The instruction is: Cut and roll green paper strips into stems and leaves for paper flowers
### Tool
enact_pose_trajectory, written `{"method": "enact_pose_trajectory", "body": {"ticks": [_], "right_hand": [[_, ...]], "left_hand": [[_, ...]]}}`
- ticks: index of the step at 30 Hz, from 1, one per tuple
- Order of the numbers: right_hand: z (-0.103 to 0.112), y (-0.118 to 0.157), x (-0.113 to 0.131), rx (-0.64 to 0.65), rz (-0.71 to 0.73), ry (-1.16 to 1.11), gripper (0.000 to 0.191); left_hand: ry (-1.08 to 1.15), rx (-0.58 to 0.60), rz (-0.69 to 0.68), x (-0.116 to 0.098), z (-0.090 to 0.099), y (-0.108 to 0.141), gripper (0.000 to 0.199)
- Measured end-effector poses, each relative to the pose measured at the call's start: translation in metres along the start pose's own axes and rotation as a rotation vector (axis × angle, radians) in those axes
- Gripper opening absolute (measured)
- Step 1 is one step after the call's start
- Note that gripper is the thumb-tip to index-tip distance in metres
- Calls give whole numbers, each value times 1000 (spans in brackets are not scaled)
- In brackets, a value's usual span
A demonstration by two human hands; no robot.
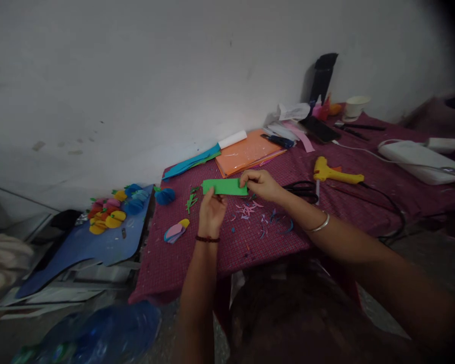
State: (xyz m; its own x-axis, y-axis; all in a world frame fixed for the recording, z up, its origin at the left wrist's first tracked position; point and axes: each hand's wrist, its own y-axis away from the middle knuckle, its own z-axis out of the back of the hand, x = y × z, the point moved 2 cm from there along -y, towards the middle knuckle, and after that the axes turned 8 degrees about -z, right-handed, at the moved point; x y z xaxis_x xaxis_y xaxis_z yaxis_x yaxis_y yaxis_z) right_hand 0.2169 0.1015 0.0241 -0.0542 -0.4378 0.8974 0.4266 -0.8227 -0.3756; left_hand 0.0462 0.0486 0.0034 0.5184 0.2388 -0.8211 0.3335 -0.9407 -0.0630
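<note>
A green strip of craft paper or foam [225, 186] is held up above the table between my two hands. My left hand [212, 208] pinches its lower left part, the thumb lying on the front face. At the right end, my right hand [261, 184] grips the strip between thumb and fingers. Below lie pink and blue paper scraps [248, 209], with green cut bits [191, 201] to the left. Several petal-shaped cutouts [175, 231] in pink, yellow and blue sit stacked near the left edge of the table.
A yellow glue gun [335, 173] lies at right, its black cord trailing. Behind my hands are orange sheets [246, 151], blue strips [192, 163] and a utility knife [278, 140]. Colourful paper pieces [111, 212] rest on a blue board [98, 245] at left. A phone [320, 129] lies farther back.
</note>
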Motion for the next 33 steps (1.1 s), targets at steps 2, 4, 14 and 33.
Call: {"method": "enact_pose_trajectory", "body": {"ticks": [2,4,14,33], "right_hand": [[-7,1,-1,9,16,14,20],[-13,3,-1,39,8,10,19],[-17,4,-9,218,-320,-345,22],[-12,4,-13,244,207,673,22]], "left_hand": [[-54,33,92,13,-8,7,26],[-139,32,60,20,-13,13,31],[-475,87,-342,15,-6,11,29],[-1387,544,-796,-9,-26,32,13]]}}
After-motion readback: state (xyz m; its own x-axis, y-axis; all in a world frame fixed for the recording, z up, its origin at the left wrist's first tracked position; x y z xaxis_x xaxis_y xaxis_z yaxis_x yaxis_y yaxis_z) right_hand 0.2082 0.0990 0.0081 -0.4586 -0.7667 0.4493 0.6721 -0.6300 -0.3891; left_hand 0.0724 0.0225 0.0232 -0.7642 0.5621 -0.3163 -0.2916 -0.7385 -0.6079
